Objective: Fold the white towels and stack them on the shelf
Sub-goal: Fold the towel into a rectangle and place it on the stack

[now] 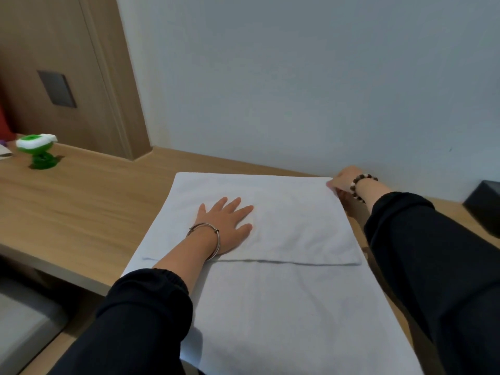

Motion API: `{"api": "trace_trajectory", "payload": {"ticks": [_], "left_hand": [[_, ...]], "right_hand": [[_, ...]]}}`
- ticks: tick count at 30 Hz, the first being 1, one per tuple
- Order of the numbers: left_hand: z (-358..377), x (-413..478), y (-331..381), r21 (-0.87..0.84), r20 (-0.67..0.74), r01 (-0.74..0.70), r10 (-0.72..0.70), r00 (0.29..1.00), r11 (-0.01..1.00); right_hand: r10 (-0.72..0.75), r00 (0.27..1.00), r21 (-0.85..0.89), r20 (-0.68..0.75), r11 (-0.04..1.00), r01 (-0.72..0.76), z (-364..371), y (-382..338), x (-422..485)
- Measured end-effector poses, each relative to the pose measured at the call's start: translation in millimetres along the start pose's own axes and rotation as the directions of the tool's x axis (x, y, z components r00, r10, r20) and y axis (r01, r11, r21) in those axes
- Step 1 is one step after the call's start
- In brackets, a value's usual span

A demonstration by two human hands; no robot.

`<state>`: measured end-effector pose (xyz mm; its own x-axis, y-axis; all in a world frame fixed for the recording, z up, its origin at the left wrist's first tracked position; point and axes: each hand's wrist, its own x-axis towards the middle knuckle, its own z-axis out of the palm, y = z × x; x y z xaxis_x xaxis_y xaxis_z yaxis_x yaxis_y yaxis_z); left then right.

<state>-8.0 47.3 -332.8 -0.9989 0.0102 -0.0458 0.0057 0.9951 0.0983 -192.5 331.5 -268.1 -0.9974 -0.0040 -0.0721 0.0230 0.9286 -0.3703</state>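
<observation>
at far left a small green-and-white gadget stands on the wooden table, well apart from the work. moving right, the white towel lies spread on the table, its near end reaching toward the person. the far part is doubled over, and the folded layer's edge runs straight across the cloth. the left hand lies flat on that folded layer, fingers straight and spread, gripping nothing — it only presses the cloth down. further right, the right hand is at the towel's far right corner, close to the wall. its fingers look curled in a pinch on that corner, though the fingertips are partly hidden. a black box sits at the right edge, apart from the towel.

the step in hand seems to be the first fold — squaring and smoothing it. the next move probably calls for lining the pinched corner up with the layer beneath, then taking the near end or a side to fold again. no shelf is in view, so stacking looks a long way off.
</observation>
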Motion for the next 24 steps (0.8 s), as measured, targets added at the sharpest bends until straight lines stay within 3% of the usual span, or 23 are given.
{"api": "trace_trajectory", "payload": {"ticks": [3,7,12,16,20,24], "left_hand": [[-1,0,1,0.004,0.003,0.007,-0.007,1.0,1.0],[0,1,1,0.022,0.006,0.02,-0.02,1.0,1.0],[2,4,0,0.047,0.015,0.025,-0.025,1.0,0.999],[-3,2,3,0.047,0.01,0.05,-0.05,0.999,0.998],[-3,-7,-2,0.091,-0.024,0.247,-0.246,0.969,0.965],[-1,-13,-14,0.08,0.044,0.208,-0.211,0.976,0.975]], "right_hand": [[-0.067,0.982,-0.127,-0.178,0.991,0.045,9,-9,-9],[-0.245,0.939,-0.338,-0.241,0.928,0.156,17,-44,-34],[-0.335,0.929,-0.233,0.159,0.901,0.365,75,-64,-96],[-0.352,0.925,-0.294,0.142,0.878,0.378,95,-47,-112],[-0.352,0.924,-0.295,0.148,0.876,0.38,93,-46,-103],[-0.355,0.925,-0.299,0.134,0.875,0.38,94,-43,-91]]}}
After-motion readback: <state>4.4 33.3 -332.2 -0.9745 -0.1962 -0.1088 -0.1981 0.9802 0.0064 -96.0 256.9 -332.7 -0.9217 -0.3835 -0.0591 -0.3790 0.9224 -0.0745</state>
